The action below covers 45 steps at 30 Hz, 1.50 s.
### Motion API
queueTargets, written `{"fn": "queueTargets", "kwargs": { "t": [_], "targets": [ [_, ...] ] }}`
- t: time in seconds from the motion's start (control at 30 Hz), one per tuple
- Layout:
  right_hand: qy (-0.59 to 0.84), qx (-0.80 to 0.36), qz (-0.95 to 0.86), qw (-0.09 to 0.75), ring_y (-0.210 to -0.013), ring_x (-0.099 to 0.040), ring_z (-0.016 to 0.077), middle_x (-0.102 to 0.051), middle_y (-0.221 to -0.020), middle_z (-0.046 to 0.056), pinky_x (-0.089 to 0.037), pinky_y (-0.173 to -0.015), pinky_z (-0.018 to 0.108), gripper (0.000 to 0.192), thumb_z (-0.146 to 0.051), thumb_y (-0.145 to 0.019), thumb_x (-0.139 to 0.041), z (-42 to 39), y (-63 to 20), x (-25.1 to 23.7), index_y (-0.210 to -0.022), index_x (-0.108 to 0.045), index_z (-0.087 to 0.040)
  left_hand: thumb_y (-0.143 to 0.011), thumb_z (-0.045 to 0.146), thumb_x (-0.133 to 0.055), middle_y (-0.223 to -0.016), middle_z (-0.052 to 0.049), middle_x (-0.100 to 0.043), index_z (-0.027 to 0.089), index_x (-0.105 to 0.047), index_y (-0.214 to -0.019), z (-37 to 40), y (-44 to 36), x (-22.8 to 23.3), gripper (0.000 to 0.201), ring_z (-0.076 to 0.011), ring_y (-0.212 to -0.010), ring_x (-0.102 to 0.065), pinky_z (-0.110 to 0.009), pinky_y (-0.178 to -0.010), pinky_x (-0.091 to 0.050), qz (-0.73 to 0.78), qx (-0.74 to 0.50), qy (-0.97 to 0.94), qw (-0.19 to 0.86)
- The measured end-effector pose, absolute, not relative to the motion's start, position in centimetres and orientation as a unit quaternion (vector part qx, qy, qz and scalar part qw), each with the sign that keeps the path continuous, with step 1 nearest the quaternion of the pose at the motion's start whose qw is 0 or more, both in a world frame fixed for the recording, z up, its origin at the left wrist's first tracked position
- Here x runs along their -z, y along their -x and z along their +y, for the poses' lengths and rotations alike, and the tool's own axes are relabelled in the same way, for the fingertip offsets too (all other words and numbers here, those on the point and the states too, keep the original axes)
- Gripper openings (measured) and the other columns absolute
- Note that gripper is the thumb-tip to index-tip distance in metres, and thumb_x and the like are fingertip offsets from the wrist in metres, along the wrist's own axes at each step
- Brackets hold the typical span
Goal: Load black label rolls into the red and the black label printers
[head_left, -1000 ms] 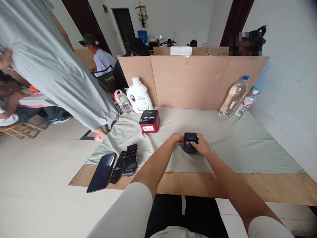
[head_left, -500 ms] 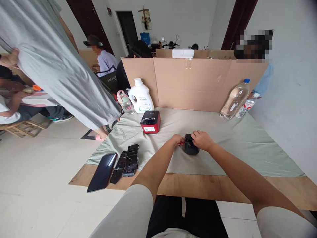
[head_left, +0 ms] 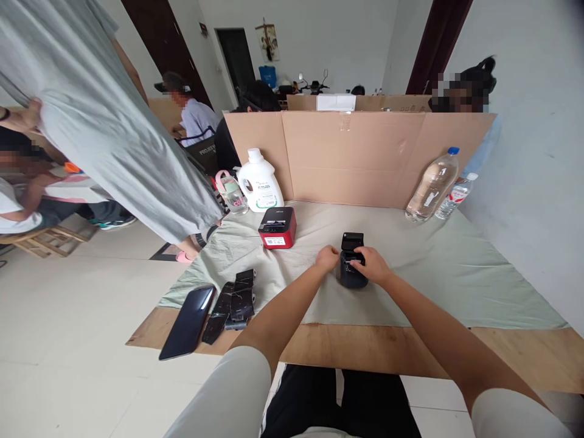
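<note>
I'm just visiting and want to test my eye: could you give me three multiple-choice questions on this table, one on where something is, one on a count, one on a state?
1. Where is the red device?
A. left of the black device
B. on the floor
C. beside the clear bottles

2. How many clear bottles lean at the far right?
A. one
B. two
C. four

3. The black device's lid is
A. shut
B. raised
C. missing

Answers:
A, it sits left of both hands.
B, a large bottle and a small bottle.
B, the lid stands up behind the right hand; the left hand steadies the side.
</note>
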State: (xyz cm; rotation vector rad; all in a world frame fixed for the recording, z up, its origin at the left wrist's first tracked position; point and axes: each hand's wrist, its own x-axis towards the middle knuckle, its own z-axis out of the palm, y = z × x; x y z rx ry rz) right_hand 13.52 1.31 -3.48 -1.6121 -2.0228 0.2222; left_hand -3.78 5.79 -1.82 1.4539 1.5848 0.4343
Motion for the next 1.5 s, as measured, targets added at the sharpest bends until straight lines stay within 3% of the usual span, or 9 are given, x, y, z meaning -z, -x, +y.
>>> {"fn": "queueTargets", "kwargs": {
  "t": [0.17, 0.3, 0.4, 0.73, 0.83, 1.03, 1.17, 1.33, 1.5],
  "targets": [
    [0.594, -0.054, -0.696, 0.4, -0.118, -0.05, 0.0319, -0.054, -0.127, 0.015, -0.043, -0.097, 0.051, 0.067, -0.061, -0.08, -0.053, -3.5, -13.2, 8.4, -0.131, -0.043, -0.018, -0.081, 0.02, -0.055, -0.105, -0.005, -0.067, 0.022, -0.066, -0.096, 5.0, 1.6, 0.1, 0.019, -0.0224, -0.109, -0.052, -0.032, -0.093, -0.04, 0.516, -0.159, -0.823, 0.176],
    [0.598, -0.018, -0.678, 0.427, -0.121, -0.047, 0.0349, -0.047, -0.133, 0.02, -0.042, -0.097, 0.055, 0.09, -0.07, -0.074, -0.055, -5.4, -12.3, 10.9, -0.14, -0.028, -0.015, -0.074, 0.021, -0.063, -0.11, -0.01, -0.066, 0.02, -0.068, -0.098, 5.5, -0.6, -0.8, 0.025, -0.0292, -0.113, -0.046, -0.04, -0.096, -0.034, 0.462, 0.022, -0.882, 0.096],
    [0.604, -0.008, -0.676, 0.421, -0.119, -0.048, 0.0347, -0.049, -0.13, 0.02, -0.043, -0.096, 0.055, 0.092, -0.071, -0.074, -0.054, -5.4, -12.0, 11.3, -0.14, -0.028, -0.013, -0.067, 0.017, -0.068, -0.108, -0.014, -0.066, 0.016, -0.069, -0.095, 6.1, -2.0, -1.1, 0.029, -0.0304, -0.111, -0.045, -0.042, -0.097, -0.03, 0.453, 0.099, -0.883, 0.072],
    [0.623, 0.016, -0.671, 0.403, -0.115, -0.05, 0.036, -0.051, -0.126, 0.023, -0.044, -0.092, 0.057, 0.095, -0.074, -0.072, -0.051, -4.8, -11.9, 11.5, -0.138, -0.03, -0.009, -0.066, 0.022, -0.071, -0.097, -0.013, -0.066, 0.016, -0.066, -0.089, 6.3, -2.0, -1.2, 0.024, -0.0301, -0.11, -0.05, -0.046, -0.102, -0.027, 0.479, 0.04, -0.871, 0.101],
    [0.624, 0.016, -0.668, 0.405, -0.113, -0.051, 0.0368, -0.052, -0.124, 0.023, -0.044, -0.092, 0.056, 0.098, -0.079, -0.069, -0.049, -4.7, -12.0, 11.5, -0.136, -0.033, -0.008, -0.068, 0.027, -0.071, -0.095, -0.008, -0.066, 0.019, -0.06, -0.098, 6.0, -1.2, -1.2, 0.033, -0.0254, -0.099, -0.057, -0.044, -0.097, -0.034, 0.514, -0.064, -0.837, 0.175],
    [0.627, 0.007, -0.671, 0.395, -0.115, -0.049, 0.0393, -0.052, -0.124, 0.025, -0.042, -0.092, 0.056, 0.103, -0.083, -0.068, -0.043, -4.8, -12.1, 11.3, -0.136, -0.034, -0.006, -0.071, 0.021, -0.064, -0.093, -0.002, -0.063, 0.017, -0.052, -0.098, 3.5, 5.4, -1.0, 0.03, -0.0134, -0.081, -0.058, -0.025, -0.074, -0.045, 0.519, -0.301, -0.7, 0.387],
    [0.628, -0.004, -0.678, 0.382, -0.117, -0.048, 0.0384, -0.049, -0.129, 0.025, -0.04, -0.095, 0.055, 0.105, -0.084, -0.068, -0.043, -5.0, -12.0, 11.0, -0.137, -0.032, -0.006, -0.062, 0.014, -0.067, -0.087, -0.001, -0.063, 0.014, -0.055, -0.092, 1.0, 15.1, -2.0, 0.032, -0.0137, -0.078, -0.059, -0.024, -0.071, -0.045, 0.443, -0.186, -0.738, 0.474],
    [0.634, -0.001, -0.677, 0.375, -0.117, -0.048, 0.0375, -0.049, -0.128, 0.025, -0.039, -0.097, 0.053, 0.106, -0.085, -0.068, -0.041, -5.0, -11.9, 10.8, -0.138, -0.031, -0.005, -0.063, 0.02, -0.067, -0.092, -0.003, -0.066, 0.016, -0.061, -0.094, -1.4, 24.1, -3.4, 0.032, -0.0181, -0.083, -0.06, -0.023, -0.07, -0.044, 0.532, 0.0, -0.783, 0.323],
    [0.637, 0.002, -0.679, 0.366, -0.118, -0.047, 0.0375, -0.048, -0.129, 0.025, -0.04, -0.096, 0.054, 0.104, -0.083, -0.07, -0.041, -5.0, -12.0, 10.9, -0.139, -0.029, -0.007, -0.073, 0.028, -0.063, -0.102, -0.004, -0.068, 0.02, -0.066, -0.098, -2.1, 25.9, -3.2, 0.026, -0.0198, -0.093, -0.06, -0.022, -0.077, -0.042, 0.553, 0.105, -0.795, 0.225]
  ]
}}
